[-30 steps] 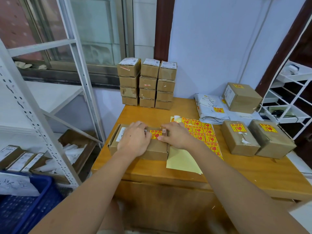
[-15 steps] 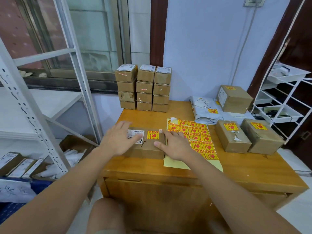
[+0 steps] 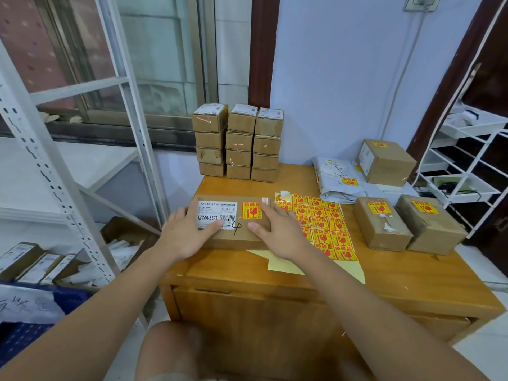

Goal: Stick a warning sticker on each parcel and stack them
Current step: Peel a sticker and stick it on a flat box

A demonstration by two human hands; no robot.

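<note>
— Two hands on one parcel (image 3: 233, 221)? How is each grip?
— Both released, fingers straight. The left hand (image 3: 187, 233) lies flat on the parcel's left end, thumb on its white label (image 3: 217, 214). The right hand (image 3: 277, 232) rests on the right end, just beside the warning sticker (image 3: 251, 210) stuck on top.
— Where does the parcel sit?
— On the table (image 3: 398, 273), near its left edge, touching the sticker sheet (image 3: 321, 226) on the right.
— Any open room?
— Bare wood along the front edge and between the parcel and the stacked boxes (image 3: 238, 143) at the back. To the right, two stickered parcels (image 3: 382, 226) stand side by side close to the right edge.
</note>
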